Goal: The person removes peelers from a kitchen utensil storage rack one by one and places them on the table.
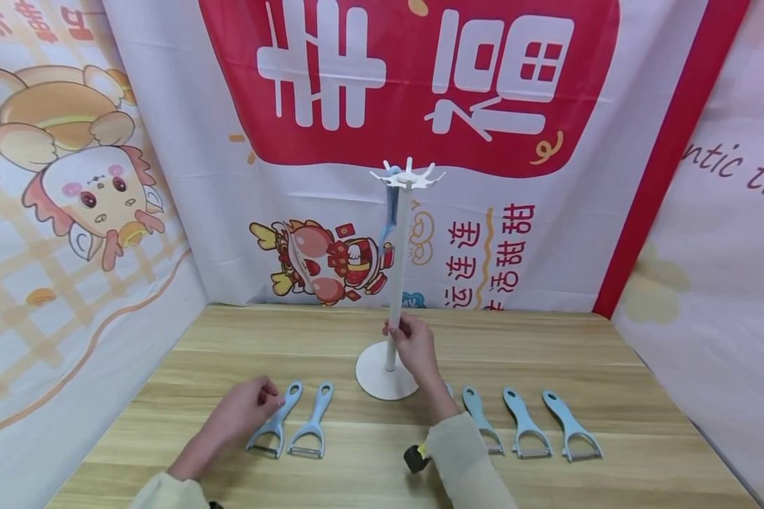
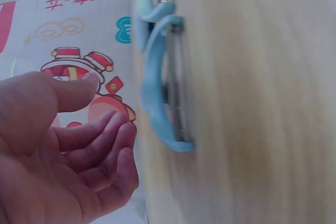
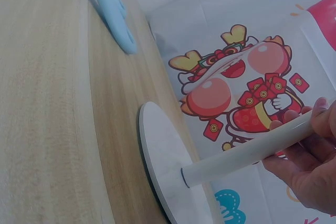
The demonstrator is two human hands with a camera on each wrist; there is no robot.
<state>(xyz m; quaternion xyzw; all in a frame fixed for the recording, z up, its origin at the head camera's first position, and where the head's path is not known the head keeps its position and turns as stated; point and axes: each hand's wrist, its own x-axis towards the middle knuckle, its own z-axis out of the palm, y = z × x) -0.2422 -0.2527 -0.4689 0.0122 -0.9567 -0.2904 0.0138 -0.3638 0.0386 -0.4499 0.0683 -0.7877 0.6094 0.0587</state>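
My right hand (image 1: 415,348) grips the white pole (image 3: 247,153) of a stand low down, fingers and thumb around it. The stand has a round white base (image 1: 382,382) and a ring of hooks (image 1: 410,178) on top. From one hook hangs a blue peeler (image 1: 391,208). My left hand (image 1: 245,408) hovers by the handle of a light blue peeler (image 1: 274,426), partly covering it. In the left wrist view its fingers are loosely bent and hold nothing. Beside that lies another light blue peeler (image 1: 315,423).
Several blue-green peelers, such as the rightmost one (image 1: 571,428), lie in a row on the right of the wooden table (image 1: 356,474). My right forearm hides part of that row. A printed cloth (image 1: 516,240) hangs behind the table, with more cloth at both sides.
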